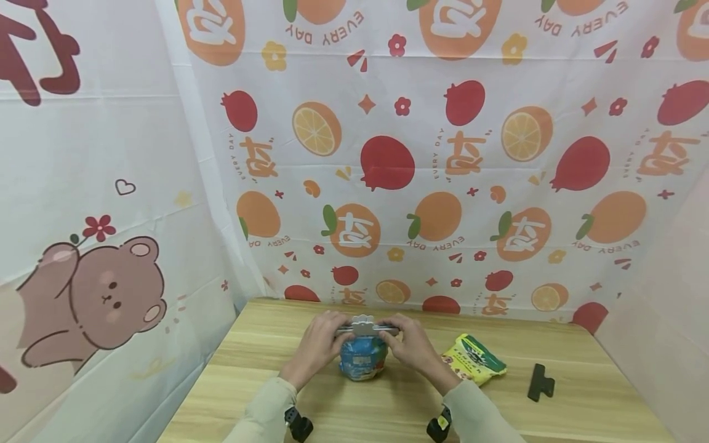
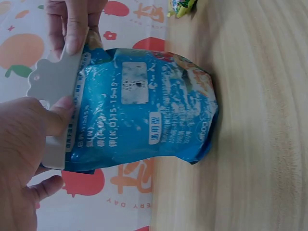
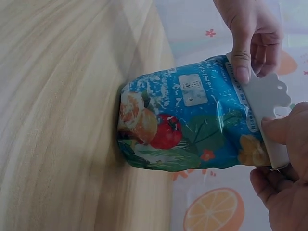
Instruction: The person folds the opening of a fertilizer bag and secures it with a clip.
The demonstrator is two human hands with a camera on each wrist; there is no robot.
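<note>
The blue fertilizer bag [image 1: 362, 360] stands upright on the table [image 1: 266, 351], which seems to take its weight, freeing both hands for the white sealing clip [image 1: 363, 327] across its top. Left hand [image 1: 324, 335] pinches left of the bag's middle, right hand [image 1: 411, 343] pinches right, probably balancing the pressure. Right of the bag: yellow-green packet [image 1: 477, 362], then, farther out, black clip [image 1: 540, 384].

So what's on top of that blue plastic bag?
A pale, scalloped-tab clip spans the bag near its top, held by the left hand and right hand. What's under the clip or inside the bag is hidden.
</note>
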